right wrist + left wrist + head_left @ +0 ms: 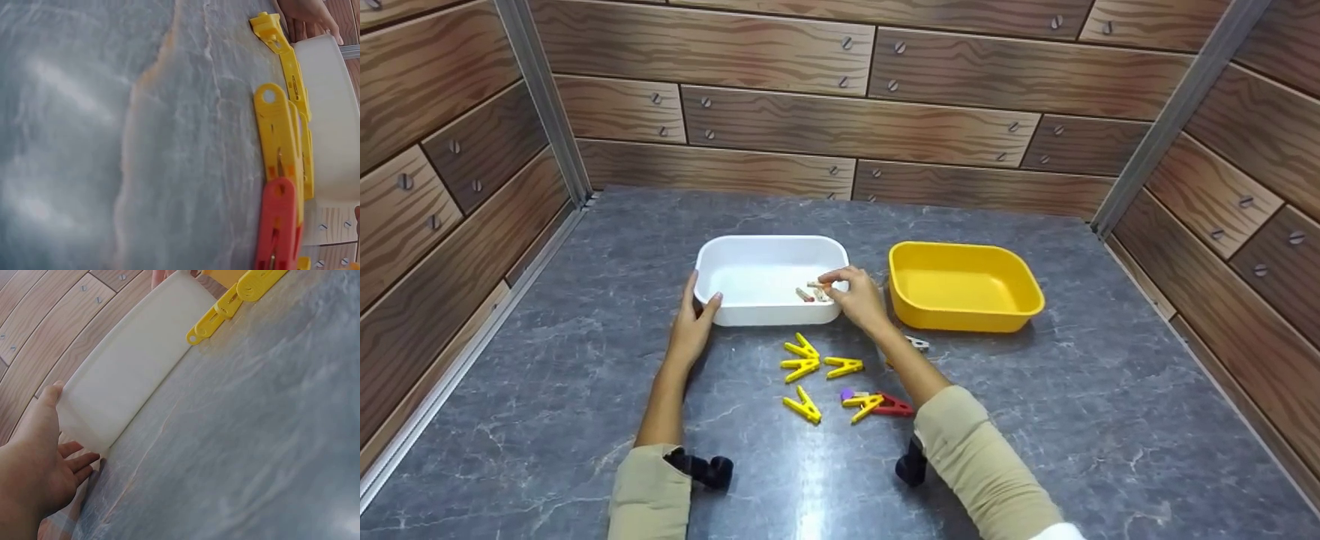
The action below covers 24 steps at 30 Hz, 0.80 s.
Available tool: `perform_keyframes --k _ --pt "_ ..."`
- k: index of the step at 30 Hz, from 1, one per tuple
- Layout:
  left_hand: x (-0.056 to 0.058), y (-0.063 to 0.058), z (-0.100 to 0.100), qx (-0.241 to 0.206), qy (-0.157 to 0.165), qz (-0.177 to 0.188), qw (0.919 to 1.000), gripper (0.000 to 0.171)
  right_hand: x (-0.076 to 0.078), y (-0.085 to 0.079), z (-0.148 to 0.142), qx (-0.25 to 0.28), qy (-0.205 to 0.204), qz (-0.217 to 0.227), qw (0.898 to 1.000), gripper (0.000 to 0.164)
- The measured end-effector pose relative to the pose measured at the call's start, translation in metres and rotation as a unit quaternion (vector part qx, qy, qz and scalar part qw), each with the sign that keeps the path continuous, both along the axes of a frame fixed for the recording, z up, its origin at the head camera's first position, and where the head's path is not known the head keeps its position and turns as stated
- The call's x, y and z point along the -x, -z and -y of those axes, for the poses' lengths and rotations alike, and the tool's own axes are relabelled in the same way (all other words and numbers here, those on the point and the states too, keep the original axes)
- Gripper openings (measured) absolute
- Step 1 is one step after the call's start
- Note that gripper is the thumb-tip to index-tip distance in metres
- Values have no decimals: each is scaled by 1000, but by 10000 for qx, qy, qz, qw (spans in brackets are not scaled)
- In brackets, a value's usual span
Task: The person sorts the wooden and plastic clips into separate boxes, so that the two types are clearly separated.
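Note:
A white plastic tub (765, 315) stands on the table, with several small pale pegs (805, 295) inside at its right end. My left hand (690, 326) grips the tub's left front corner, thumb at the rim; in the left wrist view the fingers (79, 464) lie along its outer side. Over the tub's right rim, my right hand (856, 298) pinches a small pale peg (815, 284) just above the others. Yellow clothespins (801, 367) lie in front of the tub, one of them overlapping a red clothespin (894, 405).
A yellow tub (967, 321) stands to the right of the white one. A grey-white clip (917, 343) lies partly hidden behind the right forearm, and a small purple piece (847, 394) lies near the red clothespin. Wood-patterned walls (780, 112) enclose the table.

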<state>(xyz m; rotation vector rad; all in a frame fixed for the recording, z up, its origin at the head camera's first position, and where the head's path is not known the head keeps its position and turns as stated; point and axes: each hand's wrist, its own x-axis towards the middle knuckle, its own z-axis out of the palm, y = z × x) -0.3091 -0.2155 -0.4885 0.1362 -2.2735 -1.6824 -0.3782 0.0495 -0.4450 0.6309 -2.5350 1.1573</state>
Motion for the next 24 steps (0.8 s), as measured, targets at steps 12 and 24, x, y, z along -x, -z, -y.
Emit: perform_keyframes --k 12,24 --pt "-3 -2 0 143 -19 216 9997 70 -1 2 2 339 -56 58 9994 18" --pt "-2 -1 -1 166 -126 226 9995 68 -1 3 1 236 5 93 9997 17"
